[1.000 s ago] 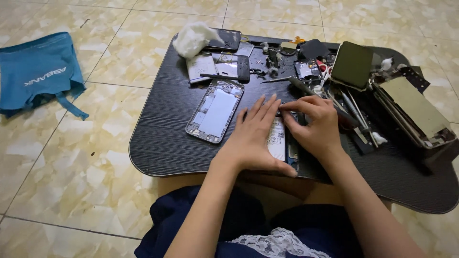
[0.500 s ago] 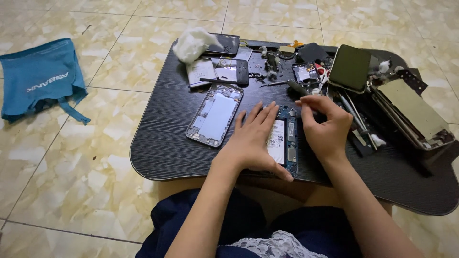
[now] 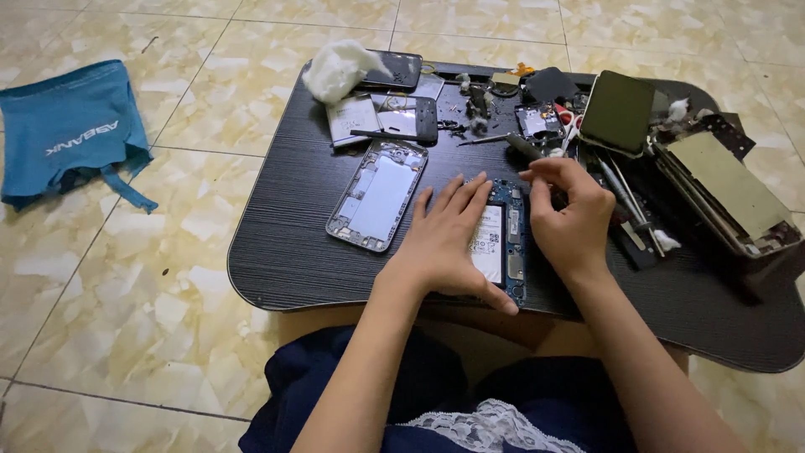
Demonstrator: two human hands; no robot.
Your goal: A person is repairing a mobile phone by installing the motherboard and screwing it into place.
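An opened phone body (image 3: pixel 501 245) with a white battery and blue board lies on the low black table (image 3: pixel 293 243). My left hand (image 3: pixel 449 239) rests flat on its left side, fingers spread, pinning it down. My right hand (image 3: pixel 566 214) hovers at the phone's upper right edge with thumb and forefinger pinched together; whether a small part sits between them cannot be made out. A separated phone frame (image 3: pixel 377 195) lies just left of my left hand.
Phone parts, a dark screen (image 3: pixel 392 70), white cotton (image 3: pixel 338 67), a green phone (image 3: pixel 619 111) and metal tools (image 3: pixel 625 197) crowd the table's back and right. An open case (image 3: pixel 728 186) sits far right. A blue cloth bag (image 3: pixel 71 130) lies on the tiled floor.
My right hand has lifted from the phone's top edge and drawn slightly to the right, uncovering more of the blue board. My left hand has stayed pressed on the phone.
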